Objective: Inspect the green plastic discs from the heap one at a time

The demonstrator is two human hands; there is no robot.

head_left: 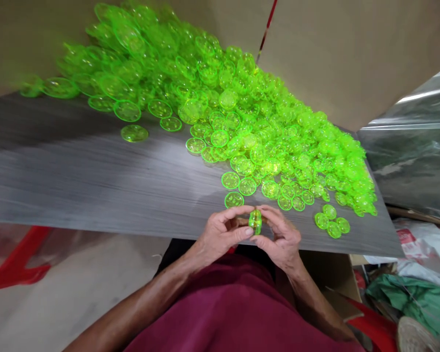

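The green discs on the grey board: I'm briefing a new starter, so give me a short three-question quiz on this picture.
1. True or false: both hands hold the same small stack of green discs.
2. Where does the big pile of discs lie? A) across the far and right part of the grey board; B) in a red tray; C) on the person's lap.
3. Fill in: the held stack is seen from its ____ , above the board's near edge.

Key:
1. True: the left hand and the right hand pinch it from either side with the fingers.
2. A.
3. Edge: the discs stand on edge between the two hands.
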